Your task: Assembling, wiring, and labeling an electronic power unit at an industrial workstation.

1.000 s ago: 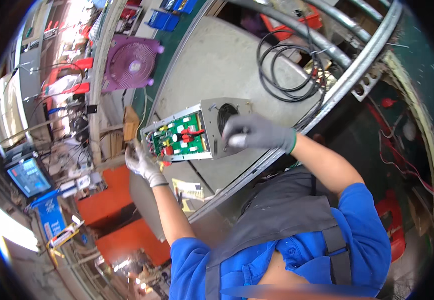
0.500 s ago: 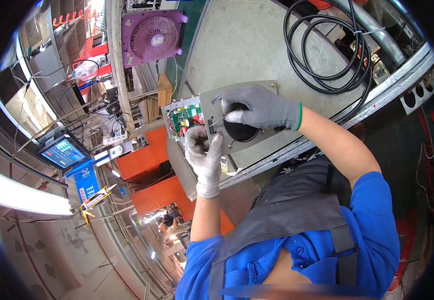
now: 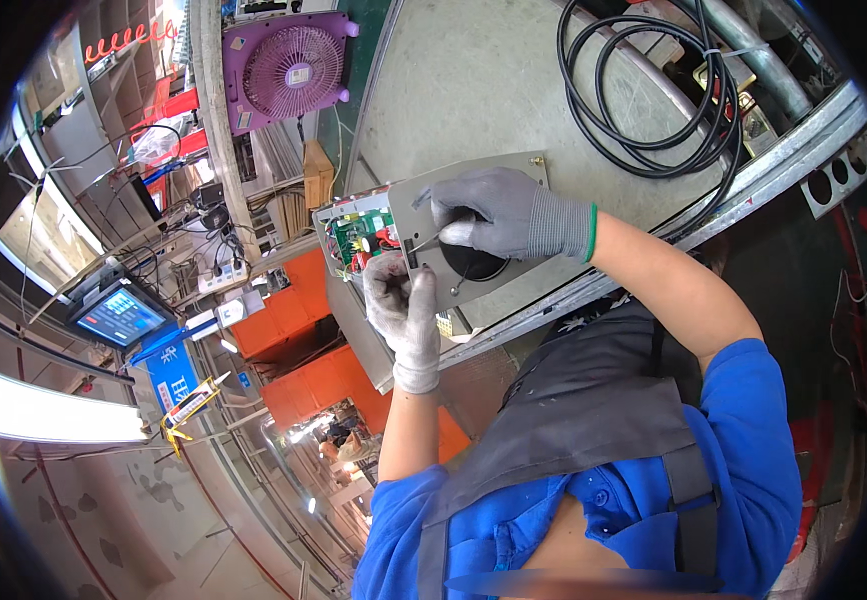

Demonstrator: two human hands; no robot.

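A grey metal panel (image 3: 516, 178) with a large round black part (image 3: 476, 264) lies at the worktable's near edge. Beside its left end is an open metal housing with a green circuit board (image 3: 374, 224) and red wires. My left hand (image 3: 401, 315), in a whitish glove, curls around the panel's left edge, its thumb on the face below a small black rectangular part (image 3: 412, 254). My right hand (image 3: 494, 212), in a grey glove, is closed above the panel. Its fingertips pinch a thin rod (image 3: 426, 245) pointing at the small black part; its handle is hidden.
Coiled black cable (image 3: 604, 110) rests on the table's far right, by a metal rail (image 3: 804, 130). A purple fan (image 3: 294, 72) stands at the back left. Orange bins (image 3: 319, 390) are left of the table; a lit screen (image 3: 122, 312) and a sealant tube (image 3: 194, 400) are farther left.
The view has shifted slightly, so the panel and fan sit a little farther left. Both hands keep nearly the same place and grip on the panel and rod.
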